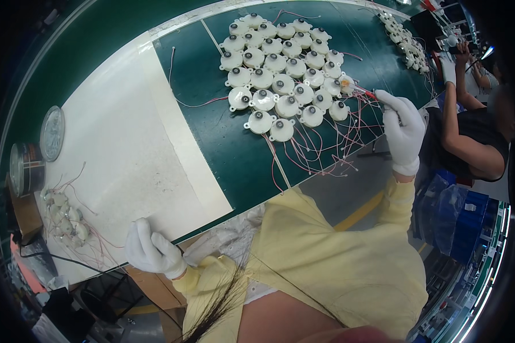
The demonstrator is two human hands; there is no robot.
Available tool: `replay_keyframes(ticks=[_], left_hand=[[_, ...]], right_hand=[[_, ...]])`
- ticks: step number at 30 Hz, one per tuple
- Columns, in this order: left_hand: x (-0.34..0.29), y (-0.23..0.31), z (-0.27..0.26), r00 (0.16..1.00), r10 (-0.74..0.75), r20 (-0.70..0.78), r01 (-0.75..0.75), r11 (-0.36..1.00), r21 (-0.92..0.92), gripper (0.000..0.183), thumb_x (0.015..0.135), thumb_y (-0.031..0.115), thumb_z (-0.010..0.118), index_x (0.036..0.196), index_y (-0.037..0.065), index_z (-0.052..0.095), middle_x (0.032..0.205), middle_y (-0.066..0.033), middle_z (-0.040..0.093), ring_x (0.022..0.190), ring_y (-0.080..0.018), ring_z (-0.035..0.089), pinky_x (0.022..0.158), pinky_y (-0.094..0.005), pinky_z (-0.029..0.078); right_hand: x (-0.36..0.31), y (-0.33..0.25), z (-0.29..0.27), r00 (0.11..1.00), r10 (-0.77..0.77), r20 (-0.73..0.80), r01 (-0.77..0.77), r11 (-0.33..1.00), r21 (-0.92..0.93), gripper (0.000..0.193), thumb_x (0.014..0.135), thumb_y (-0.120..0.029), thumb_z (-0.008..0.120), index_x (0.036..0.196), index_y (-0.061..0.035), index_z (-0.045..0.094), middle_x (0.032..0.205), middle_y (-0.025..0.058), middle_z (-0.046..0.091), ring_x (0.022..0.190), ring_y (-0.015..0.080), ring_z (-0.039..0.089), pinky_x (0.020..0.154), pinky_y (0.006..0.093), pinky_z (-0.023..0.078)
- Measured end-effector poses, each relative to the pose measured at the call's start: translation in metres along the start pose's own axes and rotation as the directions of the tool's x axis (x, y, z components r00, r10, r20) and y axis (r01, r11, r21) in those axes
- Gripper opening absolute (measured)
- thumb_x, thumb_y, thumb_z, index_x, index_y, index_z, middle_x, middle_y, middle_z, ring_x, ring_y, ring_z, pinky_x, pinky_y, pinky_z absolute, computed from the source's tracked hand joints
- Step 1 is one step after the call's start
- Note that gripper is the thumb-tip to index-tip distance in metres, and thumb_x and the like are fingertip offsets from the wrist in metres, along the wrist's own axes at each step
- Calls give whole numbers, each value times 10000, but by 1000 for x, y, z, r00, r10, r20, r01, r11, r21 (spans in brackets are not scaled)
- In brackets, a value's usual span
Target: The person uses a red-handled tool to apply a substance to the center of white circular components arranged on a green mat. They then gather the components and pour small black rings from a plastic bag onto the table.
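White-gloved, my right hand is closed on a thin brush with a red handle. Its yellowish tip reaches the right edge of a cluster of round white motors on the green mat. These small motors have dark centre shafts and side lugs, and their pink and white wires trail toward me in a tangle. My left hand, gloved too, rests by the near edge of the white board, its fingers loosely bent, thumb apart, holding nothing visible.
A smaller heap of motors lies at the left, near a tin and a round lid. More motors sit at the far right, where a co-worker's gloved hand shows. Blue crates stand at right.
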State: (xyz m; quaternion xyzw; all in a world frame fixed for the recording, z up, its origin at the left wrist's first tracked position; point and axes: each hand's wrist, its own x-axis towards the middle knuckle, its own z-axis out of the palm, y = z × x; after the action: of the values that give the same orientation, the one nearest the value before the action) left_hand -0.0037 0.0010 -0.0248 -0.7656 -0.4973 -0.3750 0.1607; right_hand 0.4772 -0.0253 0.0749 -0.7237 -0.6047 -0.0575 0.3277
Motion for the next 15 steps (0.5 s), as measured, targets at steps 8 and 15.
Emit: replay_keyframes(ticks=[8, 15], left_hand=[[0, 0, 0, 1000, 10, -6, -10, 1000, -8, 292, 1042, 160, 535, 1094, -81, 692, 1024, -180, 725, 879, -392, 685, 740, -457, 533], [-2, -1, 1, 1000, -5, -7, 5, 1000, -13, 296, 1046, 168, 537, 1090, -79, 695, 1017, -179, 728, 878, -390, 685, 743, -456, 534]], right_hand=[[1, 1, -1, 996, -84, 7, 84, 984, -154, 316, 789, 2, 616, 1050, -64, 781, 812, 74, 663, 796, 243, 613, 749, 366, 477], [-3, 6, -8, 986, -162, -46, 151, 971, -187, 312, 785, 11, 627, 1041, -72, 786, 832, 76, 685, 810, 255, 620, 755, 377, 478]])
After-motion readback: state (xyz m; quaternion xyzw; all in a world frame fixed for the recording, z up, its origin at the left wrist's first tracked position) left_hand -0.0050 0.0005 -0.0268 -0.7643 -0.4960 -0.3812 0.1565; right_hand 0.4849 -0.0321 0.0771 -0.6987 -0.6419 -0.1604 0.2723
